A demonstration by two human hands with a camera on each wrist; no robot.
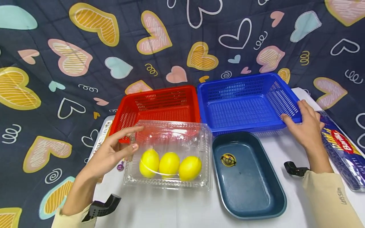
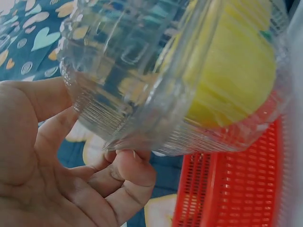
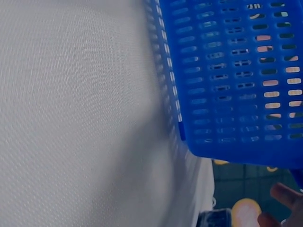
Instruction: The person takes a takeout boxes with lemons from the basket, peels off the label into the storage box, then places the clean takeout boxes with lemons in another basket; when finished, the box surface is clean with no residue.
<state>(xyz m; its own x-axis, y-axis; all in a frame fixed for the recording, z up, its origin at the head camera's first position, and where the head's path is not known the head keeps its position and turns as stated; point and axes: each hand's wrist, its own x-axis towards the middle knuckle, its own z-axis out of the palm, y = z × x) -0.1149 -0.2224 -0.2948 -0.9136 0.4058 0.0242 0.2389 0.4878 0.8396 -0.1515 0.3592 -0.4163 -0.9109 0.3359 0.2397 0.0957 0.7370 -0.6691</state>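
Observation:
My left hand point(image 1: 109, 153) grips the left edge of a clear plastic clamshell box point(image 1: 168, 139), thumb in front. Three yellow lemons point(image 1: 169, 163) lie in a row inside it. The box tilts toward me in front of the red basket point(image 1: 156, 118). In the left wrist view, curled fingers point(image 2: 137, 168) meet the box's ribbed corner. My right hand point(image 1: 306, 126) holds the near right corner of a blue basket point(image 1: 236, 109), thumb over the front rim and fingers along the right side. In the right wrist view only some fingertips point(image 3: 284, 195) show past the basket's rim.
A dark teal tray point(image 1: 248, 180) with a round sticker stands right of the box. A blue Barilla spaghetti pack point(image 1: 343, 148) lies at the right. A white printed packet point(image 1: 101, 136) and small purple item point(image 1: 120, 166) are at left. Heart-patterned cloth point(image 1: 171, 41) hangs behind.

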